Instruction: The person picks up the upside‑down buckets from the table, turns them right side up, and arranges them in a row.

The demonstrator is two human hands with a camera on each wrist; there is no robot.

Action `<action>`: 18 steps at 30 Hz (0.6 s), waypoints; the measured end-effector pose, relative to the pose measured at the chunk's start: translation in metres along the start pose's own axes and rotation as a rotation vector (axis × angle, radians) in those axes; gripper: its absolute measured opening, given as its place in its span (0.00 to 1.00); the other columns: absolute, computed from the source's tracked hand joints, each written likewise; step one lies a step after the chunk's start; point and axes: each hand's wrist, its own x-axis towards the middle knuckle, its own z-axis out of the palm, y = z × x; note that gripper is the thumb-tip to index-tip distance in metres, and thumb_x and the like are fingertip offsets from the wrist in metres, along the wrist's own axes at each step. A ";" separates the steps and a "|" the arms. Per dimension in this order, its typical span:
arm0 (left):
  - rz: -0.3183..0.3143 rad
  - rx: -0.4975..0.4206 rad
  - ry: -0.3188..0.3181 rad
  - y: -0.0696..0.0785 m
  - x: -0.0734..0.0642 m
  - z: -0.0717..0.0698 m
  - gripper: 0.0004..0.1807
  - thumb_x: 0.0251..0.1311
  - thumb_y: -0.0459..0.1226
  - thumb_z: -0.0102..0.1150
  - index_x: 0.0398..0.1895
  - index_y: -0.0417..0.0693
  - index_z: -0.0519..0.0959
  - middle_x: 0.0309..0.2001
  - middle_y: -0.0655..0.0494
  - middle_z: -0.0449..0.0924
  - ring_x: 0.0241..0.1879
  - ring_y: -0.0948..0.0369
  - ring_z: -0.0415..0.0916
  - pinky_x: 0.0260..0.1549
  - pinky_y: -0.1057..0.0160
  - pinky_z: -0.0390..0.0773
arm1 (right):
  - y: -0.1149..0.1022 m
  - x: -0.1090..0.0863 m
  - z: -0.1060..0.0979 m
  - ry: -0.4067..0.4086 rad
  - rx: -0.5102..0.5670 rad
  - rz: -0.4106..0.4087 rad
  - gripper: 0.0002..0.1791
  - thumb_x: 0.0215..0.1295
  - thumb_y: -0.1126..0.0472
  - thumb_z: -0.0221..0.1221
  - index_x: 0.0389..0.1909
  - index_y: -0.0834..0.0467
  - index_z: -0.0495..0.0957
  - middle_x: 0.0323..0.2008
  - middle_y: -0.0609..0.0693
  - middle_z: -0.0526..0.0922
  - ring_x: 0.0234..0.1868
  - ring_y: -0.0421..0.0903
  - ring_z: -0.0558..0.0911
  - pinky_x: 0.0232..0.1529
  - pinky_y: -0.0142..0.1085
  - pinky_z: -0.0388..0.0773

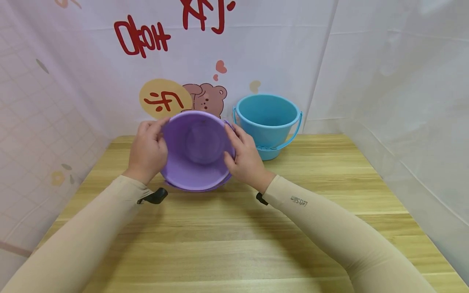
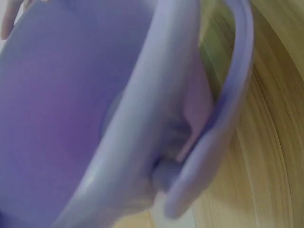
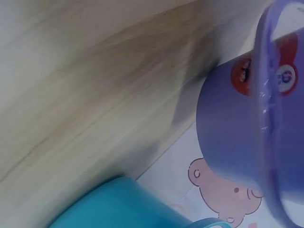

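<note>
A purple bucket [image 1: 199, 142] is tilted so that its mouth faces me and I see down to its round base. My left hand [image 1: 148, 150] grips its rim on the left side. On the right side my right hand [image 1: 245, 156] holds the rim, the thumb inside the mouth. The left wrist view shows the bucket's rim [image 2: 137, 104] close up, with the handle [image 2: 232, 90] joined to a peg below it. In the right wrist view, round red and white stickers [image 3: 286, 78] mark the bucket's outer wall.
A light blue bucket [image 1: 269, 130] stands upright at the back of the wooden table [image 1: 220, 244], right of the purple one, its handle hanging down in front. Behind hangs a white cloth [image 1: 278, 49] with red writing and a bear; more cloth encloses both sides.
</note>
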 end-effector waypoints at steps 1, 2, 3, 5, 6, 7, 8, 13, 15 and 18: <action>-0.009 -0.005 -0.007 0.000 0.000 -0.001 0.27 0.61 0.31 0.39 0.63 0.59 0.70 0.49 0.43 0.69 0.37 0.51 0.72 0.29 0.54 0.73 | 0.001 -0.001 0.000 0.001 -0.011 0.006 0.40 0.57 0.59 0.56 0.71 0.53 0.53 0.69 0.60 0.57 0.66 0.58 0.60 0.63 0.50 0.60; -0.016 -0.009 -0.014 0.001 0.001 -0.001 0.27 0.61 0.31 0.39 0.63 0.59 0.69 0.49 0.43 0.69 0.37 0.51 0.72 0.29 0.53 0.73 | 0.001 -0.001 0.001 0.002 -0.017 0.012 0.40 0.57 0.60 0.57 0.71 0.52 0.53 0.68 0.61 0.57 0.65 0.59 0.60 0.62 0.50 0.61; -0.023 -0.016 -0.019 0.001 0.001 -0.002 0.26 0.62 0.31 0.39 0.63 0.59 0.69 0.50 0.43 0.69 0.38 0.50 0.72 0.29 0.53 0.73 | 0.001 -0.002 0.001 -0.002 -0.022 0.019 0.40 0.57 0.60 0.57 0.71 0.52 0.53 0.68 0.61 0.56 0.65 0.60 0.60 0.62 0.51 0.61; -0.038 -0.024 -0.033 0.002 0.002 -0.003 0.26 0.63 0.32 0.38 0.64 0.58 0.69 0.51 0.42 0.68 0.39 0.50 0.72 0.29 0.53 0.74 | 0.002 -0.002 0.001 -0.018 -0.022 0.033 0.40 0.57 0.60 0.57 0.71 0.52 0.52 0.68 0.61 0.56 0.65 0.59 0.60 0.62 0.50 0.61; -0.045 -0.026 -0.039 0.002 0.002 -0.004 0.25 0.64 0.33 0.38 0.64 0.58 0.68 0.51 0.43 0.68 0.39 0.49 0.72 0.29 0.53 0.74 | 0.002 -0.002 0.000 -0.031 -0.020 0.041 0.41 0.57 0.60 0.57 0.72 0.52 0.51 0.68 0.60 0.57 0.65 0.58 0.61 0.62 0.49 0.63; -0.051 -0.027 -0.044 0.002 0.003 -0.004 0.25 0.64 0.33 0.38 0.64 0.58 0.68 0.52 0.43 0.68 0.39 0.49 0.72 0.29 0.53 0.74 | 0.002 -0.001 0.000 -0.044 -0.014 0.048 0.41 0.58 0.61 0.56 0.72 0.52 0.50 0.67 0.60 0.58 0.65 0.56 0.63 0.61 0.47 0.65; -0.054 -0.025 -0.047 0.003 0.003 -0.004 0.25 0.65 0.33 0.38 0.64 0.58 0.68 0.52 0.43 0.68 0.39 0.49 0.73 0.29 0.53 0.74 | 0.002 0.000 -0.001 -0.058 -0.007 0.055 0.41 0.58 0.62 0.55 0.72 0.51 0.49 0.66 0.59 0.59 0.64 0.54 0.65 0.60 0.45 0.67; -0.057 -0.021 -0.056 0.003 0.005 -0.004 0.24 0.65 0.35 0.39 0.64 0.58 0.68 0.51 0.44 0.68 0.36 0.51 0.72 0.28 0.54 0.74 | 0.002 0.003 -0.003 -0.089 0.025 0.084 0.42 0.57 0.65 0.53 0.72 0.51 0.48 0.58 0.57 0.68 0.53 0.46 0.71 0.46 0.38 0.76; -0.060 -0.027 -0.059 0.003 0.005 -0.003 0.24 0.65 0.35 0.40 0.64 0.58 0.68 0.51 0.44 0.68 0.37 0.52 0.72 0.29 0.54 0.74 | 0.002 0.005 -0.004 -0.082 0.028 0.094 0.41 0.56 0.66 0.53 0.72 0.50 0.49 0.56 0.57 0.70 0.50 0.45 0.72 0.42 0.37 0.76; -0.066 -0.040 -0.061 0.003 0.005 -0.004 0.24 0.66 0.36 0.39 0.65 0.58 0.67 0.52 0.44 0.67 0.40 0.51 0.72 0.33 0.52 0.76 | 0.003 0.008 -0.005 -0.067 0.037 0.106 0.40 0.56 0.66 0.52 0.71 0.49 0.52 0.54 0.56 0.73 0.47 0.44 0.72 0.41 0.37 0.74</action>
